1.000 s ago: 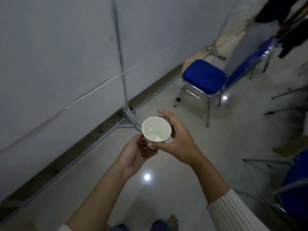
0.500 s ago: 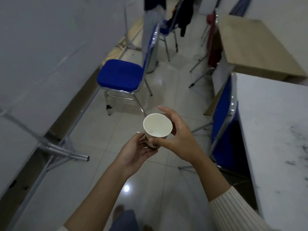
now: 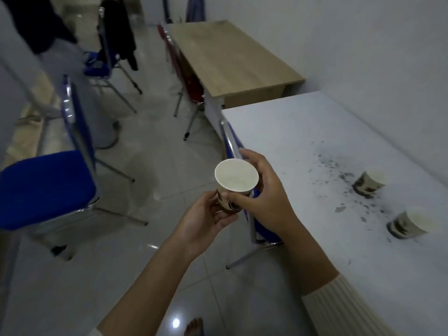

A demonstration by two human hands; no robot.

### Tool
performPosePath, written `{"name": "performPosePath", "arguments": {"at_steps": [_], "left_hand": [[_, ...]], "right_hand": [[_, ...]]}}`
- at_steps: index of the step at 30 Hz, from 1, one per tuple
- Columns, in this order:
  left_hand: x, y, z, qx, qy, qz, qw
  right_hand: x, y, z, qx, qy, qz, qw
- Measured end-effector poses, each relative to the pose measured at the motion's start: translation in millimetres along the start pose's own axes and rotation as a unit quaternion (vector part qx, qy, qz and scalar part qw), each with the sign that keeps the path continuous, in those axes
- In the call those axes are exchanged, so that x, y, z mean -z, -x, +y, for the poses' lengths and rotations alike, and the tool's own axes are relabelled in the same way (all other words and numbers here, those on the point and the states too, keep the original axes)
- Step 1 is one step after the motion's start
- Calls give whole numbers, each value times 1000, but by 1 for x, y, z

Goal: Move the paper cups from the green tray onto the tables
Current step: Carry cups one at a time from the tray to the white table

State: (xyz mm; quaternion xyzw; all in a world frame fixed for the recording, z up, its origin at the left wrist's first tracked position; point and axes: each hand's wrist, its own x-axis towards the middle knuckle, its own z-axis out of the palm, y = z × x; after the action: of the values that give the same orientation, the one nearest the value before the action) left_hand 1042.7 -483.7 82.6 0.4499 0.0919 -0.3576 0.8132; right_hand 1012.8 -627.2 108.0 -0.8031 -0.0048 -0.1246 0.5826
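The white table (image 3: 315,146) at your right already bears a far cup (image 3: 368,184) and a near cup (image 3: 408,225), so you look to be mid-carry. Your right hand (image 3: 269,200) curls round the held paper cup (image 3: 236,180), upright near the table's edge. Your left hand (image 3: 206,219) grips its base. Next, swing right and set it on bare tabletop.

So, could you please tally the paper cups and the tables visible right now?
Paper cups: 3 (held cup; far cup and near cup on the white table)
Tables: 2 (white table, wooden table)
Total: 5
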Motion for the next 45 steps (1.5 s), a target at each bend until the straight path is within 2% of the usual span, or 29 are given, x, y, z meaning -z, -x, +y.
{"name": "performPosePath", "arguments": {"at_steps": [7, 12, 16, 28, 36, 45], "left_hand": [[-74, -95, 15, 0, -83, -73, 994], [-133, -178, 4, 13, -103, -23, 994], [-180, -249, -10, 38, -116, -12, 992], [-253, -400, -66, 84, -241, 80, 963], [-260, -425, -78, 118, -239, 44, 963], [-258, -431, -81, 123, -260, 40, 957]], "right_hand": [[77, -54, 26, -32, 32, 135, 990], [137, -94, 74, -68, 44, 194, 978], [186, -129, 121, -96, 55, 231, 967], [275, -191, 250, -184, 115, 265, 940], [285, -199, 292, -219, 125, 284, 925], [286, -198, 298, -226, 113, 274, 928]]}}
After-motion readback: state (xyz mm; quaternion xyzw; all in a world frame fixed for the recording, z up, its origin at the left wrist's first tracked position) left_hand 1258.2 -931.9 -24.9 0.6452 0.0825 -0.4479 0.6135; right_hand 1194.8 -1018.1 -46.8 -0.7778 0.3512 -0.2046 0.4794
